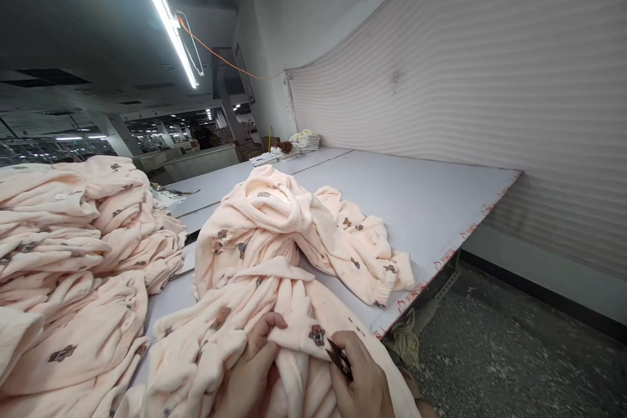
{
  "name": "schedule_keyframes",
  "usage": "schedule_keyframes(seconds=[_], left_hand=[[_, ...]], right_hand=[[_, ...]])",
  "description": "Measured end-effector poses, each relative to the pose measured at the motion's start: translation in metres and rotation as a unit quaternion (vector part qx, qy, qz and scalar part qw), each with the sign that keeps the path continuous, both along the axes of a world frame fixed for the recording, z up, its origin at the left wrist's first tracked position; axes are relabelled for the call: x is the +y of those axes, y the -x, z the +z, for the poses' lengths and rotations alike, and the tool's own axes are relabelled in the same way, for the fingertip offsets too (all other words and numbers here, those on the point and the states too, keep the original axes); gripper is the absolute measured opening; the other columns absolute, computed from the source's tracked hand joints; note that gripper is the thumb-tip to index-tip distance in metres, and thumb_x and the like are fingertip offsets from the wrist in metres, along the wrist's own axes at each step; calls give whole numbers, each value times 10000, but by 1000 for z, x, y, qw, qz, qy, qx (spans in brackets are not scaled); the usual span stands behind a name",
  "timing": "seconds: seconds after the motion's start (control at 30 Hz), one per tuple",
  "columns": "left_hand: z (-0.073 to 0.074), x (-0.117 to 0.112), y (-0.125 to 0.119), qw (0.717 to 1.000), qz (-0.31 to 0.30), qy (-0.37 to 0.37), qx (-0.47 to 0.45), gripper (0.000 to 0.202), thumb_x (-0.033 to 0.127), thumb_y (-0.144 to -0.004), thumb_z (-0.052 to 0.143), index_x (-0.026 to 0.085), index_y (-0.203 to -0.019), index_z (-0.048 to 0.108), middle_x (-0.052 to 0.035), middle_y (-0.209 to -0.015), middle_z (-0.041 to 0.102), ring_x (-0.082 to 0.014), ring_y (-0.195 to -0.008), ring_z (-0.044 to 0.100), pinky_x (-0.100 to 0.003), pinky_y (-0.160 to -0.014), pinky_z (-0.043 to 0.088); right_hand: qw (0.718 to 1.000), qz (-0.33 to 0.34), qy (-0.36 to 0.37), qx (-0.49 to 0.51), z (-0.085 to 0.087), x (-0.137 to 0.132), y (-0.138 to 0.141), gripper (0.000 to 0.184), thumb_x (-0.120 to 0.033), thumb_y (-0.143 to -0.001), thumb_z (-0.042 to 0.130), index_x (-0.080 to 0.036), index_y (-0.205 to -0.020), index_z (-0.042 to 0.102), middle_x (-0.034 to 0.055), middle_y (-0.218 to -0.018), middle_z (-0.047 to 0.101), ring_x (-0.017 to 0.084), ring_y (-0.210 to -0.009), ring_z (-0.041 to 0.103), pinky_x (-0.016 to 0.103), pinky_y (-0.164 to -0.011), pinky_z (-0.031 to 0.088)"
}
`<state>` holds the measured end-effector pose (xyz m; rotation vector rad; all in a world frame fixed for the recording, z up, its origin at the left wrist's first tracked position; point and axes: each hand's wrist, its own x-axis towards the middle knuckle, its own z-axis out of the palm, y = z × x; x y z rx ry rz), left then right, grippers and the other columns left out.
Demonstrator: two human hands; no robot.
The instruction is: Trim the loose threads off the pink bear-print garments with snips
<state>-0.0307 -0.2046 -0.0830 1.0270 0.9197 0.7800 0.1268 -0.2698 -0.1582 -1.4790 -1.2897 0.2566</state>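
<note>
A pale pink plush garment (274,274) with small brown bear prints lies bunched on the table in front of me. My left hand (257,366) pinches a fold of it between thumb and fingers. In my right hand (362,379) is a small pair of dark thread snips (339,358), its blades pointing up and left beside a bear print (317,334). The snips' tips are close to the cloth; whether they touch it I cannot tell. The lower part of the garment runs out of view below my hands.
To the left rises a large heap of the same pink fabric (73,248). The grey table (416,192) has a taped right edge, with grey floor (509,339) beyond. Folded cloth stacks (304,141) stand at the far end. A striped sheet (465,65) hangs along the right wall.
</note>
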Motion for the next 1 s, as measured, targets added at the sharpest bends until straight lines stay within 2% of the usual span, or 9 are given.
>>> schedule_keyframes(seconds=[0.1, 0.2, 0.33, 0.43, 0.5, 0.67, 0.8, 0.9, 1.0], left_hand=[[-6, 0, 1, 998, -15, 10, -62, 240, 178, -726, 618, 263, -874, 449, 56, -757, 620, -169, -768, 604, -234, -672, 422], [-12, 1, 2, 998, -17, 10, -52, 234, 191, -727, 632, 255, -869, 458, 34, -855, 652, -195, -848, 616, -267, -722, 447], [-13, -1, 3, 997, 28, -58, 42, 235, 252, -733, 628, 272, -952, 545, -7, -1054, 659, -266, -1110, 547, -352, -864, 454], [-9, -3, 5, 963, 62, -208, 160, 269, 248, -741, 611, 268, -1003, 668, -18, -1316, 544, -270, -1357, 298, -389, -1133, 200], [-7, -1, 5, 951, 36, -248, 182, 256, 251, -748, 607, 272, -981, 711, -10, -1356, 521, -273, -1382, 253, -383, -1165, 104], [-3, 13, 3, 988, -19, -56, 140, 207, 315, -728, 691, 239, -915, 735, -48, -1084, 702, -315, -1194, 500, -408, -1027, 377], [2, 13, -2, 997, -18, 67, -18, 214, 299, -759, 675, 143, -898, 719, -88, -920, 741, -293, -1008, 627, -381, -908, 464], [6, 8, -5, 991, -5, 101, -88, 217, 256, -790, 631, 100, -920, 708, -102, -839, 748, -279, -906, 669, -372, -859, 484], [7, 6, -6, 982, 5, 152, -114, 257, 253, -809, 598, 91, -984, 694, -102, -780, 749, -274, -829, 692, -370, -822, 497]], right_hand=[[995, 80, 63, -13, 14, -6, -15, 46, -236, -796, 550, -232, -824, 586, -5, -791, 612, 158, -711, 625, 220, -623, 478], [986, 139, 89, -22, 30, -9, -18, 150, -306, -849, 548, -250, -969, 618, 10, -889, 624, 157, -795, 651, 217, -683, 497], [989, 79, 80, -94, 30, -8, -7, 252, -268, -795, 581, -270, -1045, 610, 12, -864, 612, 177, -711, 657, 231, -570, 478], [995, 30, 43, -90, 17, -6, -2, 234, -153, -740, 514, -253, -930, 608, 6, -794, 602, 179, -669, 630, 241, -561, 459], [999, 14, 17, -45, 12, -1, -4, 240, -116, -755, 448, -242, -901, 592, 10, -790, 606, 178, -699, 617, 242, -592, 454], [998, 13, 12, 57, 20, 22, -7, 72, -201, -837, 480, -217, -820, 548, 1, -747, 597, 164, -698, 591, 232, -618, 445], [992, 46, 69, 92, 25, 28, -9, 158, -307, -841, 553, -209, -724, 512, -25, -660, 549, 148, -627, 554, 219, -574, 427], [984, 123, 82, 98, 24, 18, -14, 106, -308, -824, 600, -206, -853, 607, 5, -800, 630, 169, -752, 614, 228, -665, 469], [990, 133, 17, 44, 22, 9, -15, 217, -304, -853, 563, -241, -1052, 624, 31, -916, 656, 188, -835, 633, 245, -716, 482]])
